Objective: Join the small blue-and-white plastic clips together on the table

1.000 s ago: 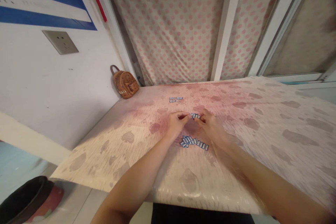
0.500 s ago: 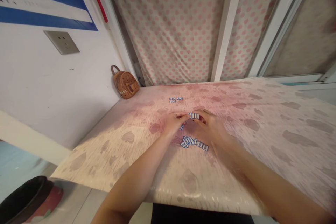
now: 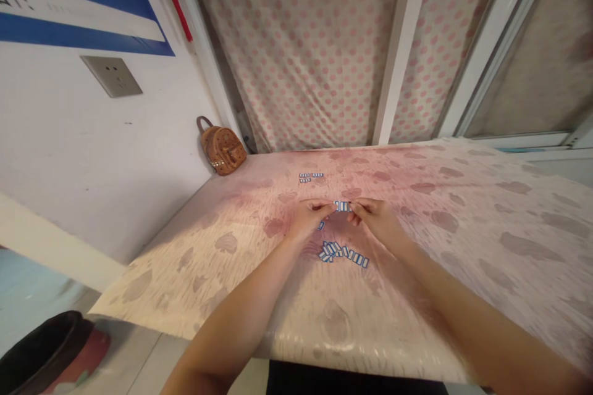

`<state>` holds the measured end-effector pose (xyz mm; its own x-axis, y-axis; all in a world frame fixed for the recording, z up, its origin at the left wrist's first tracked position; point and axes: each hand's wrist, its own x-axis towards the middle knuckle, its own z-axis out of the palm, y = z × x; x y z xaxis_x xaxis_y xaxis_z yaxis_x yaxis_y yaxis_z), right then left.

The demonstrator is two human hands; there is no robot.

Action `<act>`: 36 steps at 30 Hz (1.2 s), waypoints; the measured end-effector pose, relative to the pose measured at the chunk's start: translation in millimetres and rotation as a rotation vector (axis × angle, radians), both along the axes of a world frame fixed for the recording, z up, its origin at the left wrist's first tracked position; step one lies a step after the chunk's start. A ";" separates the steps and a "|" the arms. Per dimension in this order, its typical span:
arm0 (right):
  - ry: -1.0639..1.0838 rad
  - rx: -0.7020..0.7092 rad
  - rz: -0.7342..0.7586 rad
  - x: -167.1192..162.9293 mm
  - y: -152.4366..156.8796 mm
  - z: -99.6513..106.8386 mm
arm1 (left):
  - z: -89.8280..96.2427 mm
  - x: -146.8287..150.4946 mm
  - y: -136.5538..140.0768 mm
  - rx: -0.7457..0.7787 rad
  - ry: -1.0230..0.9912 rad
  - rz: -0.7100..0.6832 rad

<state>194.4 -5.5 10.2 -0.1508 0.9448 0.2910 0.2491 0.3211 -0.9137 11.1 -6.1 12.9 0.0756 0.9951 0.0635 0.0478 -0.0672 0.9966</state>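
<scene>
Between my two hands is a short row of small blue-and-white tiles (image 3: 343, 206), lifted slightly towards me. My left hand (image 3: 309, 218) pinches its left end with thumb and fingers, and my right hand (image 3: 373, 217) pinches the right end, covering part of it. Nearer me on the table lies a loose pile of similar tiles (image 3: 343, 253), some overlapping and fanned out. One more tile (image 3: 321, 226) shows just beside my left fingers. Farther away, several tiles (image 3: 310, 177) lie in small neat groups. Any markings on the tiles are too small to read.
A patterned cover lies over the table (image 3: 222, 284). A small brown backpack-shaped bag (image 3: 225, 149) stands at the back left against the wall. Behind the table hangs a dotted curtain (image 3: 296, 49). A dark-rimmed bin (image 3: 55, 352) is on the floor at lower left.
My right hand has shifted its fingers from over the top of the tile row to a pinch at its right end. My left hand stays nearly in place.
</scene>
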 end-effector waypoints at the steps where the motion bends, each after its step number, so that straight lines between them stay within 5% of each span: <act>1: 0.010 -0.011 0.004 -0.2 -0.1 0.3 | -0.6 -0.2 0.4 -0.001 -0.005 -0.009; 27: 0.036 -0.030 0.008 -5.2 1.0 -7.7 | -8.1 -6.1 4.8 0.084 0.031 -0.005; 31: 0.147 -0.048 -0.032 -5.3 1.3 -6.8 | -0.5 -19.5 25.9 0.095 0.075 0.088; 36: 0.160 -0.009 -0.064 -3.4 -2.2 0.0 | 10.6 -35.3 84.8 0.055 0.282 0.212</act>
